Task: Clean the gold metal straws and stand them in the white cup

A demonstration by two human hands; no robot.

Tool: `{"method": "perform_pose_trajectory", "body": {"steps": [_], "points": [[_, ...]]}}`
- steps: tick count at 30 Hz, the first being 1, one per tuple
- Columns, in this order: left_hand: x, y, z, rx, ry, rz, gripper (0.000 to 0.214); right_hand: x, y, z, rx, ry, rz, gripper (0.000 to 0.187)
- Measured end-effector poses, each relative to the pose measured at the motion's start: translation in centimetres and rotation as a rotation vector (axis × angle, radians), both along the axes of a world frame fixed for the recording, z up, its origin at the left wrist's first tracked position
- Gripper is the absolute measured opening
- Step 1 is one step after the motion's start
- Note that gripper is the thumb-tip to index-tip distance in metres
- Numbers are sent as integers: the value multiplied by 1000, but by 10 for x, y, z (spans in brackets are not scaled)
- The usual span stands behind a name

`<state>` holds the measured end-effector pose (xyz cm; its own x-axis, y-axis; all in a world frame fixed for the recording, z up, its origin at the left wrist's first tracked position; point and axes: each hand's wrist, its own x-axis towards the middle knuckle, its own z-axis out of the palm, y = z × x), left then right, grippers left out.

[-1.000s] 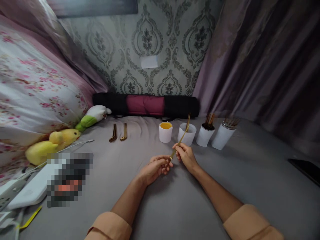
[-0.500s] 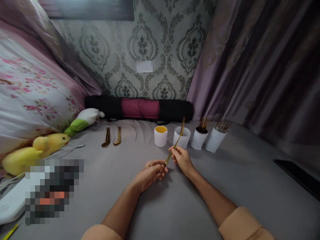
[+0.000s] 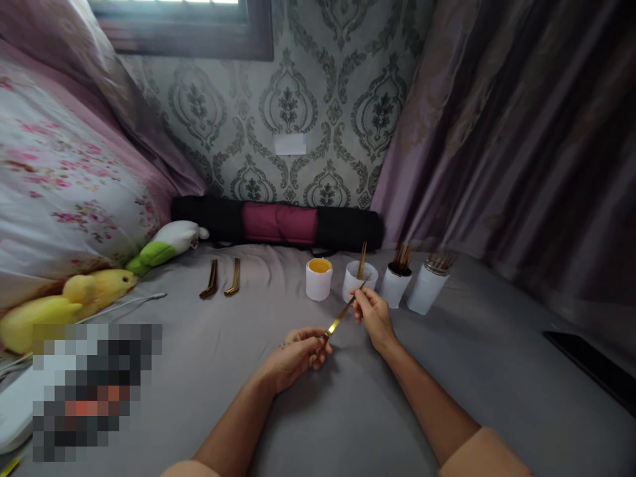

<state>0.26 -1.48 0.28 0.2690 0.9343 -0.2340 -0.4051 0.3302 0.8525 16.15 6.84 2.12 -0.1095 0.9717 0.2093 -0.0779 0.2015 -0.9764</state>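
My left hand (image 3: 301,354) is closed on the lower end of a slim, shiny gold-brown stick (image 3: 340,319). Its exact kind is hard to make out. My right hand (image 3: 373,315) pinches the same stick near its thin upper end, which points up and to the right. Just behind that hand stands a white cup (image 3: 352,281) with a few golden sticks (image 3: 362,258) upright in it. To its left is a white cup of something yellow (image 3: 318,278). On its right are two white-wrapped containers (image 3: 395,290) (image 3: 424,291) holding several thin brown sticks.
Two bundles of bent golden-brown sticks (image 3: 211,279) (image 3: 233,277) lie left on the grey sheet (image 3: 268,298). Behind is a black and maroon roll (image 3: 278,224). Plush toys (image 3: 99,285) and a white cable (image 3: 134,300) lie left; a dark flat object (image 3: 591,364) lies right.
My right hand has shifted slightly right and down, toward the thin end of the stick. The left hand keeps its hold. The view has tilted up a little, showing more window.
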Motion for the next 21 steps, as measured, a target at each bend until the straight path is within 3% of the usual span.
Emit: {"method": "perform_pose_trajectory", "body": {"steps": [21], "points": [[-4,2,-1,-14,-37,-3,27,24,17,17,82,143,-189,29]]}}
